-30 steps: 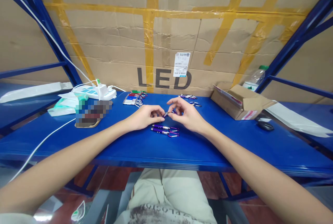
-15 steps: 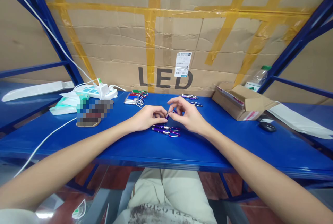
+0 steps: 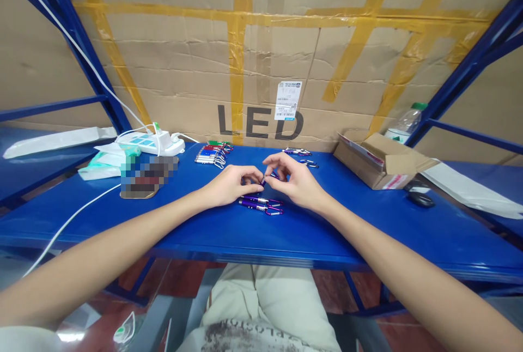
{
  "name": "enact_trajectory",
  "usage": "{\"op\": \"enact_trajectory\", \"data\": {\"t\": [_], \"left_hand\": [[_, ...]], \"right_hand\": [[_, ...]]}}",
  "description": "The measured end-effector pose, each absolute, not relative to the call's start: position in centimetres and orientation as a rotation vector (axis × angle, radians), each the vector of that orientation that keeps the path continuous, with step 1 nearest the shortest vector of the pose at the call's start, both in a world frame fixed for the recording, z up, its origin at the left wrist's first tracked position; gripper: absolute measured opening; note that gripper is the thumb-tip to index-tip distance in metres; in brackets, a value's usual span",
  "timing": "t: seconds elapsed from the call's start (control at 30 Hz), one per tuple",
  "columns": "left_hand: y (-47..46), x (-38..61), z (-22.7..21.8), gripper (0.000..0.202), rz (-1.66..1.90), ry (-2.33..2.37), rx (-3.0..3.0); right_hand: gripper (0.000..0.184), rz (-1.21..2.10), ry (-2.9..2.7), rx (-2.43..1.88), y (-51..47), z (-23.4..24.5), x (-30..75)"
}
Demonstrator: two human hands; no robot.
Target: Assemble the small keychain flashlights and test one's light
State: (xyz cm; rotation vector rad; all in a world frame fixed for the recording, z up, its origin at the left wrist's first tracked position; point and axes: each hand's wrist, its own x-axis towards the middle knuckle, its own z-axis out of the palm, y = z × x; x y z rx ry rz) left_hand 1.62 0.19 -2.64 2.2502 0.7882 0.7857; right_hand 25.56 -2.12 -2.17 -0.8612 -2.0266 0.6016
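Observation:
Both hands pinch one small purple keychain penlight (image 3: 263,181) between them over the middle of the blue table; fingers hide most of it. My left hand (image 3: 231,185) closes on its left end with thumb and fingertips. From the other side, my right hand (image 3: 300,182) pinches its clip end between thumb and index finger, the other fingers curled loosely. Just below the hands, two purple penlights with carabiner clips (image 3: 252,206) lie side by side on the table. Farther back on the left sits a row of green, red, blue and silver penlights (image 3: 212,153).
More penlights (image 3: 297,151) lie at the back right. An open cardboard box (image 3: 379,161) and a black mouse (image 3: 420,199) are on the right. On the left are a white power strip (image 3: 153,144), a green-white packet (image 3: 108,162) and a white cable. A large cardboard sheet (image 3: 180,68) stands behind.

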Motion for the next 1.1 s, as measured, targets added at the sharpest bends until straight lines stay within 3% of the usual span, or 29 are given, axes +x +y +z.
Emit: {"op": "enact_trajectory", "data": {"t": [0.43, 0.77, 1.1], "left_hand": [[0.2, 1.5, -2.5, 0.023, 0.803, 0.809, 2.302], [0.0, 1.0, -1.8, 0.02, 0.87, 0.811, 2.52], [0.2, 0.8, -1.8, 0.023, 0.84, 0.853, 2.579]], "right_hand": [[0.029, 0.585, -2.036, -0.868, -2.2, -1.9, 25.7], [0.021, 0.243, -2.226, -1.064, -0.5, -2.9, 27.1], [0.024, 0.227, -2.39, -1.085, -0.2, -3.4, 27.7]]}}
